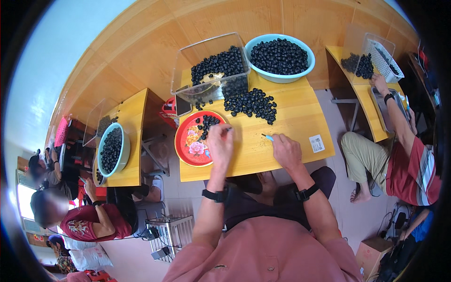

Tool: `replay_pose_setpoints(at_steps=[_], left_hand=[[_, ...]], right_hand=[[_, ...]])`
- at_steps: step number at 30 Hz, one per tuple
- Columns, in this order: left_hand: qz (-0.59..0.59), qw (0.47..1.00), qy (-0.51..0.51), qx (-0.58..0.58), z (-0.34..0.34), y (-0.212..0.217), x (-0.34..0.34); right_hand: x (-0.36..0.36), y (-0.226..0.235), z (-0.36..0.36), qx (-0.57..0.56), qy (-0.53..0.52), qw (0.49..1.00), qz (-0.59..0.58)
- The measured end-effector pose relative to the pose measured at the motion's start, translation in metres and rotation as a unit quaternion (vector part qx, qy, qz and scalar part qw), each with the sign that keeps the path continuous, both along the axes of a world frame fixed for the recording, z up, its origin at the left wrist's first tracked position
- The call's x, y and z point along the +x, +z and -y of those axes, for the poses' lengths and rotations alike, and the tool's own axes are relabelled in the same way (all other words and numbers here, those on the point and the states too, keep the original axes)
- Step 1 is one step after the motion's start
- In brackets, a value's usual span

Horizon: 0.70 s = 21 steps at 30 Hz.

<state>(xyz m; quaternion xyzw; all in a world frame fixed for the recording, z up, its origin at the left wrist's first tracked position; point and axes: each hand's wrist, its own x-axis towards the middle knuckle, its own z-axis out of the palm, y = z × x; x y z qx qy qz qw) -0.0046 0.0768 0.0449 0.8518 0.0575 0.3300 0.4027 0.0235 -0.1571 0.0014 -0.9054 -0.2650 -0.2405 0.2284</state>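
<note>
My left hand (221, 143) is closed in a pinch above the right rim of a round red tray (179, 149) with a flower print. A small dark piece (229, 129) shows at its fingertips, slightly blurred. On the tray lie several small round black pieces (209, 121), bead-like in shape. My right hand (287, 149) grips a small tool with a light blue handle (269, 137), its short dark tip pointing left. Beyond both hands, a loose pile of the same black pieces (253, 104) spreads over the yellow table (300, 122).
A clear plastic bin (183, 89) and a light blue basin (277, 78), both holding black pieces, stand at the table's far side. A white label (316, 144) lies at the right. Co-workers sit at a left table (129, 141) and a right table (364, 103).
</note>
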Motion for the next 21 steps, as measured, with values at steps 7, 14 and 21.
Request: replay_pose_setpoints(at_steps=[7, 14, 21], left_hand=[[-0.095, 0.973, -0.010, 0.209, -0.032, 0.014, 0.046], [-0.146, 0.926, -0.086, 0.336, -0.032, -0.010, 0.084], [-0.135, 0.949, -0.133, 0.251, 0.000, -0.009, 0.064]], right_hand=[[0.001, 0.003, 0.000, 0.003, 0.004, 1.000, 0.005], [0.001, -0.004, -0.002, 0.006, -0.005, 1.000, 0.010], [0.001, -0.005, 0.002, 0.026, -0.003, 1.000, 0.013]])
